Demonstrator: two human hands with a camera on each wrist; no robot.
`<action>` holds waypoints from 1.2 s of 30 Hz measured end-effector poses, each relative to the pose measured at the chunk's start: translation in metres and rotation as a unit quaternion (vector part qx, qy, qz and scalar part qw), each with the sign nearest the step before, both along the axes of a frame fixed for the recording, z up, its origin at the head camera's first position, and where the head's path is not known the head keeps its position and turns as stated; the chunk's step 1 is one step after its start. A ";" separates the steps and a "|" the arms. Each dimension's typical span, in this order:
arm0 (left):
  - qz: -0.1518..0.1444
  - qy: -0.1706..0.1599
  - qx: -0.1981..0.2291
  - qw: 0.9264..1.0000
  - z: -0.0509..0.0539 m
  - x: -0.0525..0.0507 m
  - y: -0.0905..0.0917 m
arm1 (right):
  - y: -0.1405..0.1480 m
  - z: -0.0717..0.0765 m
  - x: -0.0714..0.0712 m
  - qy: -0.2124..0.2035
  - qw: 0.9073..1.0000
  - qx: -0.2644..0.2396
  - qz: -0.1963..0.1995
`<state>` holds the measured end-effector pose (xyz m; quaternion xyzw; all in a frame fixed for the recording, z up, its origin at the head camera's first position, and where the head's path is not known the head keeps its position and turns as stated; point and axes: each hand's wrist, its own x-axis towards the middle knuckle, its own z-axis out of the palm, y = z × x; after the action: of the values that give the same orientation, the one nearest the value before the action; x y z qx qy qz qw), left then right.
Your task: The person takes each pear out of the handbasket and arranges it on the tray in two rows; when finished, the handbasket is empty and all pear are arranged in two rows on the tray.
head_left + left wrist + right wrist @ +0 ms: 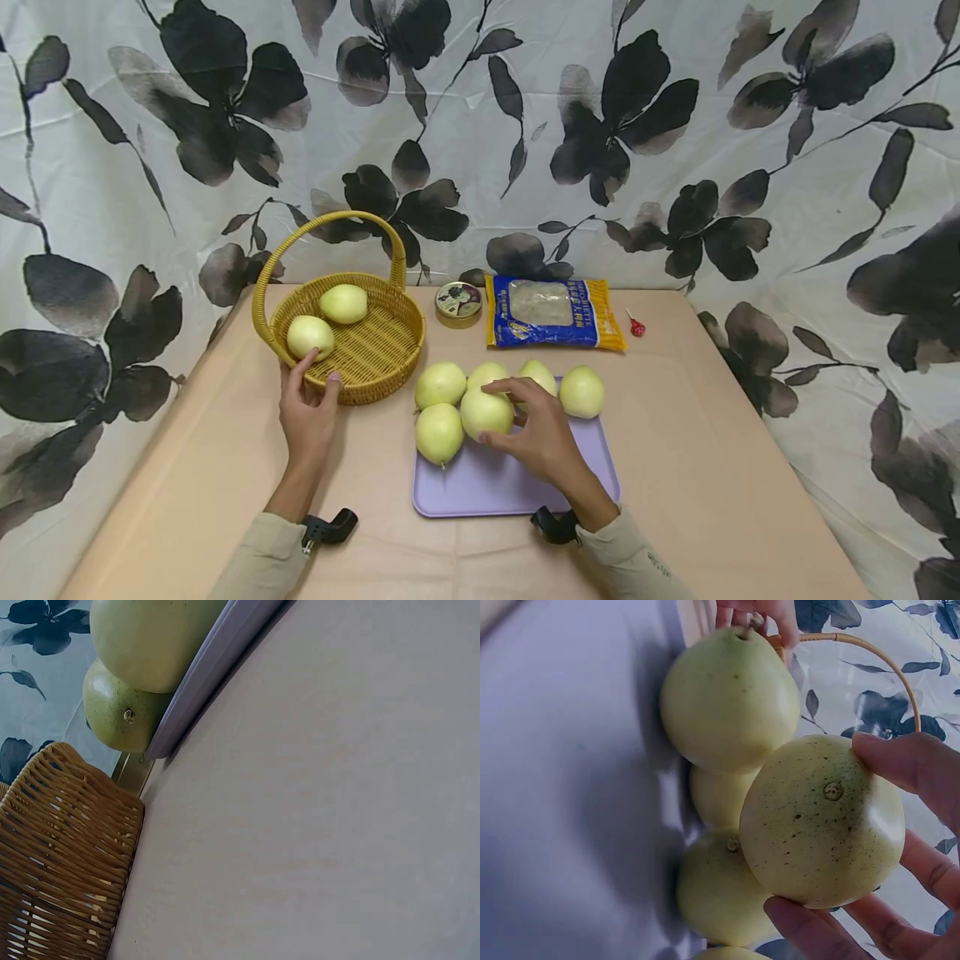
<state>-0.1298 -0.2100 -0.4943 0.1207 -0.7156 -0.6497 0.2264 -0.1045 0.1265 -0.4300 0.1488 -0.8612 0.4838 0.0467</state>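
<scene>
1. Sample: held pear (810,840), yellow-green, round, speckled about its small end scar. Position: above the lilac tray (487,493), in front of its neighbours; contact with them cannot be told.
2. Right hand (542,429): grip closed round the held pear, thumb on one side, fingers spread on the other, near its widest part.
3. Left hand (306,421): grip on the near rim of the wicker basket (382,358), index finger and thumb over the edge, close to one of the two pears inside (310,337).
4. Five other pears (582,392) sit on the tray, mostly bunched; basket and tray rest on the worktop (712,467).
5. Handling, judged: firm flesh, fairly heavy for its size. Skin looks smooth, with a sheen, so it may slip if pinched high or by the tips alone. Likely to bruise if dropped or knocked; round enough to roll when released.
6. Hold, judged: span the equator, thumb opposed to several fingers, light even pressure, no nails. Avoid lifting by any stem; it could snap.
7. Basket, judged: light and slightly springy; the rim suits steadying.
</scene>
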 end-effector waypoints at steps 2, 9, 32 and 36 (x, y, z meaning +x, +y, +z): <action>-0.002 0.002 0.004 1.000 -0.001 0.000 0.000 | 0.000 -0.004 0.003 -0.009 1.000 -0.006 -0.003; -0.001 0.006 0.006 1.000 -0.001 0.000 -0.001 | -0.001 -0.016 0.012 -0.014 1.000 0.000 -0.006; 0.002 0.016 0.013 1.000 0.000 -0.001 0.001 | 0.006 -0.024 0.014 -0.030 0.999 0.028 -0.019; 0.001 0.019 0.013 1.000 0.000 0.000 0.001 | 0.008 -0.017 0.011 -0.006 1.000 0.020 -0.019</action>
<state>-0.1302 -0.2090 -0.4945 0.1121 -0.7023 -0.6611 0.2391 -0.0940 0.1348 -0.4467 0.1308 -0.8734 0.4666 0.0480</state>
